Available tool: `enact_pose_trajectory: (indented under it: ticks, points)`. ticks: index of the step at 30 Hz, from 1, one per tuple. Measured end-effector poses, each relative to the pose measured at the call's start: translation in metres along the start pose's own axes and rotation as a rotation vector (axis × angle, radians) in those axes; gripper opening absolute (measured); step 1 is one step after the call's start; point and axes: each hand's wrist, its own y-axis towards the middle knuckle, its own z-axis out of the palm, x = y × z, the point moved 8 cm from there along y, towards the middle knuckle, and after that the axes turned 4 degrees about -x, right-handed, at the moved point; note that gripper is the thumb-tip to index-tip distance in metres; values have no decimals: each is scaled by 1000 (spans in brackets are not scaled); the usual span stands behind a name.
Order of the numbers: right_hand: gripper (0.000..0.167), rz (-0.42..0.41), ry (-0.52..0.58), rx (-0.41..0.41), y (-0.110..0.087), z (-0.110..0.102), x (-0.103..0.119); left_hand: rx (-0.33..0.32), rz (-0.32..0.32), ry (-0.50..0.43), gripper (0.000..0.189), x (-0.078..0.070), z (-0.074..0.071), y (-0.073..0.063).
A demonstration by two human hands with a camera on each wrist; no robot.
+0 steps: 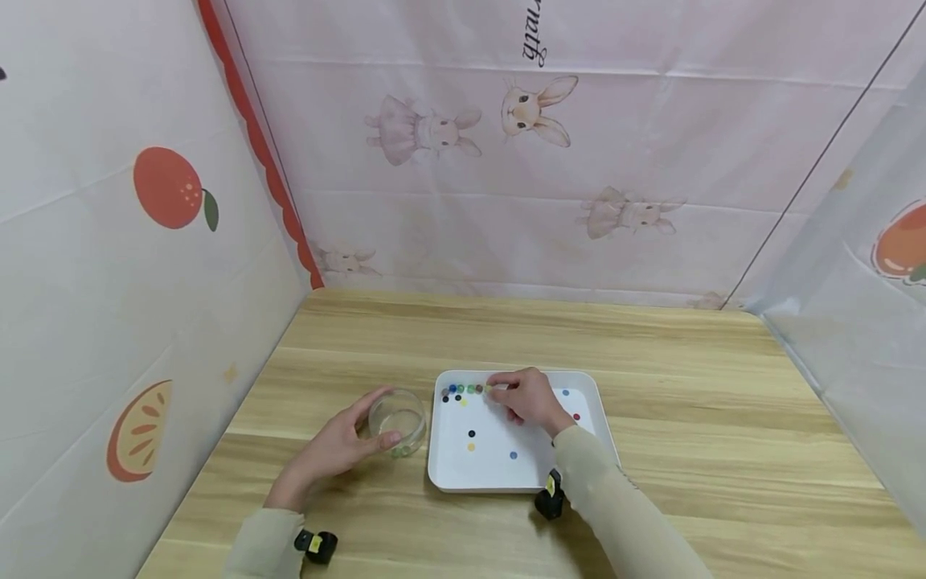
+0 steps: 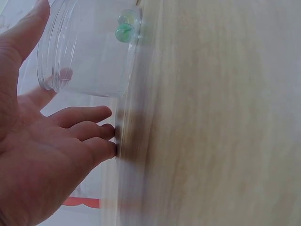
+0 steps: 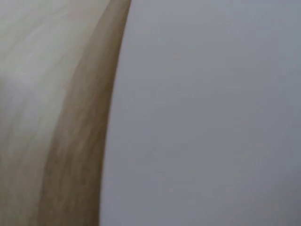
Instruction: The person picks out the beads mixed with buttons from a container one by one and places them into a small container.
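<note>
Fingers of the right hand (image 1: 531, 400) are pinching a yellow-green marble (image 1: 488, 388) on their left, at the right end of a marble row (image 1: 460, 388) in the white tray (image 1: 492, 476); leftward, the left hand (image 1: 336, 441) is gripping a clear jar (image 1: 398, 412).

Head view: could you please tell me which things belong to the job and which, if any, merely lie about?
In the job:
clear jar, held by the left hand
marbles inside it
white tray
scattered coloured dots
marble row by the right hand

Not in it, just surroundings:
printed cloth
wooden table
worn wrist cameras
</note>
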Motion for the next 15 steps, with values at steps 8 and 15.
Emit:
enact_pose_trajectory:
  ticks: [8, 15]
  points:
    - [22, -31, 24, 22, -1, 2, 13, 0, 8, 0, 79, 1, 0, 0]
    - [25, -82, 63, 51, -5, 5, 31, 4, 6, 1, 80, 1, -1, -1]
